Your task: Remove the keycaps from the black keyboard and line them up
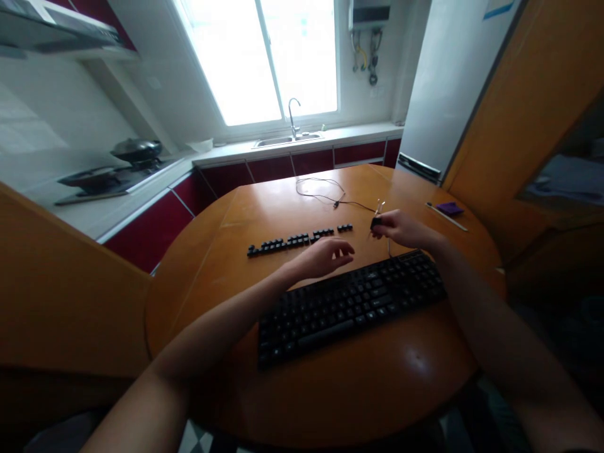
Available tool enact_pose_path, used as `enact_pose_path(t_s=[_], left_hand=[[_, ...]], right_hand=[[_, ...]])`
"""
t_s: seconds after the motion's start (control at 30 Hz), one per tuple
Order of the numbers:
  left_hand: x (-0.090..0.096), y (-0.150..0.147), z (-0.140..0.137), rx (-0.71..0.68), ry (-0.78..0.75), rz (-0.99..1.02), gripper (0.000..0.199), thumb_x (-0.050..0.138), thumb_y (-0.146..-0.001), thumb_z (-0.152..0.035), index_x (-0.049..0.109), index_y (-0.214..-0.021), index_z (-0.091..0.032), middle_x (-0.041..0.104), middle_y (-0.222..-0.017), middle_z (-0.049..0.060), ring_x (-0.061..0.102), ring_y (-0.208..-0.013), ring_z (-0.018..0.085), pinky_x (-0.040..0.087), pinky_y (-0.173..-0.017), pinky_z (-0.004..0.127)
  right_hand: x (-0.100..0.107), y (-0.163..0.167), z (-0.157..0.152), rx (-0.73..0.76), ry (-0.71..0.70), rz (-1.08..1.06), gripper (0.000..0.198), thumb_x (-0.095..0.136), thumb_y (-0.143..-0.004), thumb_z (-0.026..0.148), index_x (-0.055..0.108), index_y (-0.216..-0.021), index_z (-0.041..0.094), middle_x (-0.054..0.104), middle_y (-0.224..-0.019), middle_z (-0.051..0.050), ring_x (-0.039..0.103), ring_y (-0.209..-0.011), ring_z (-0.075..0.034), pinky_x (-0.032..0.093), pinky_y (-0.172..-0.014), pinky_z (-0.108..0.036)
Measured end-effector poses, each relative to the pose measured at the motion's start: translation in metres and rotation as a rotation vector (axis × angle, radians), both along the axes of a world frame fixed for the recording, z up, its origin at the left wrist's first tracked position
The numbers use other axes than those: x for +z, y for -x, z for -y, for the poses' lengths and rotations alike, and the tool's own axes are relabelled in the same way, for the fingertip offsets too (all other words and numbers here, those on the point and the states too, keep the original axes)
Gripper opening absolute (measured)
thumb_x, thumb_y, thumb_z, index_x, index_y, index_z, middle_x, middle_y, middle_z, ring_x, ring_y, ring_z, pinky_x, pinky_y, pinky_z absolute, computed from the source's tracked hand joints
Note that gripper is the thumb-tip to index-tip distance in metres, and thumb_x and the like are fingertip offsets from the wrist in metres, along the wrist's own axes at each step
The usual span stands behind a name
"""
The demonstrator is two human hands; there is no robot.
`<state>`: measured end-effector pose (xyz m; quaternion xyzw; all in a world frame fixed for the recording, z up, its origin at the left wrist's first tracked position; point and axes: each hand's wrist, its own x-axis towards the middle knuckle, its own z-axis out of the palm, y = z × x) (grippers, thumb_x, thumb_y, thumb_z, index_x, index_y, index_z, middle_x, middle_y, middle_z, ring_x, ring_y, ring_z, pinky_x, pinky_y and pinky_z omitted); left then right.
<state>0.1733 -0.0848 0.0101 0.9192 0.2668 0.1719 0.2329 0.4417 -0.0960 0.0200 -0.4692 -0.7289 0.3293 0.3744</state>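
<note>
- The keyboard lies aslant on the bench, nearer the near edge than the far one. The left forearm covers its far left corner and the right forearm cuts across its right end; the lettering on most keys is too dark and small to read.
- The left hand is over the keyboard's far edge, fingers loosely curled, with nothing visible in its grasp. Its palm is turned from view, and whether it touches the keys cannot be told.
- The right hand, beyond the keyboard and towards the bench's right edge, pinches a small black piece, mostly hidden by the fingers. Thin pale prongs stick up there; how they join the piece is hard to make out.
- A line of black keycaps lies between the keyboard and the bench's far edge, its markings illegible; the left hand is just beside it.
- A cable loops near the far edge, one stretch lost behind the right hand.
- Near the right edge, a purple object of unclear kind lies beside a pale stick.
- Both arms run out at the bottom of the view.
</note>
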Motion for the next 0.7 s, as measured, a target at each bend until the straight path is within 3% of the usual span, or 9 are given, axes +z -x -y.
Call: enact_pose_path(t_s=[0.1,0.2,0.43,0.6,0.7], left_hand=[[-0.003,-0.022,0.035,-0.060,-0.030,-0.093,0.022,0.064,-0.092,-0.038,0.072,-0.102,-0.020,0.069,-0.098,0.006,0.064,-0.083,0.016,0.050,-0.075,0.028],[-0.012,-0.037,0.049,-0.044,-0.089,-0.130,0.024,0.070,-0.088,-0.042,0.071,-0.096,-0.020,0.069,-0.095,0.006,0.064,-0.087,0.020,0.050,-0.076,0.030],[-0.023,-0.050,0.045,0.097,-0.030,-0.134,0.025,0.080,-0.078,-0.043,0.074,-0.085,-0.020,0.071,-0.086,0.005,0.065,-0.082,0.022,0.049,-0.072,0.032],[-0.028,-0.051,0.041,0.133,0.069,-0.090,0.020,0.081,-0.077,-0.038,0.075,-0.082,-0.020,0.072,-0.081,0.003,0.064,-0.077,0.020,0.047,-0.068,0.030],[-0.028,-0.051,0.044,0.111,0.016,-0.099,0.013,0.077,-0.081,-0.033,0.074,-0.080,-0.021,0.071,-0.080,0.003,0.064,-0.078,0.020,0.048,-0.071,0.031]], right_hand=[[-0.008,0.006,-0.010,-0.103,-0.006,-0.106,0.012,0.069,-0.079,0.026,0.073,-0.074,0.015,0.073,-0.069,-0.004,0.066,-0.064,-0.017,0.050,-0.062,-0.027],[-0.022,0.015,-0.013,-0.170,0.030,-0.172,0.014,0.069,-0.078,0.025,0.069,-0.068,0.015,0.071,-0.065,-0.004,0.065,-0.061,-0.016,0.051,-0.062,-0.028],[-0.058,0.020,-0.008,-0.347,0.108,-0.251,0.017,0.069,-0.080,0.023,0.064,-0.065,0.015,0.070,-0.062,-0.005,0.064,-0.059,-0.016,0.051,-0.060,-0.026],[-0.067,0.018,-0.006,-0.359,0.115,-0.245,0.016,0.068,-0.082,0.022,0.064,-0.068,0.015,0.070,-0.064,-0.005,0.065,-0.059,-0.016,0.051,-0.059,-0.025],[-0.071,0.017,-0.004,-0.374,0.114,-0.203,0.015,0.068,-0.083,0.023,0.065,-0.070,0.015,0.071,-0.065,-0.005,0.065,-0.058,-0.016,0.051,-0.060,-0.025]])
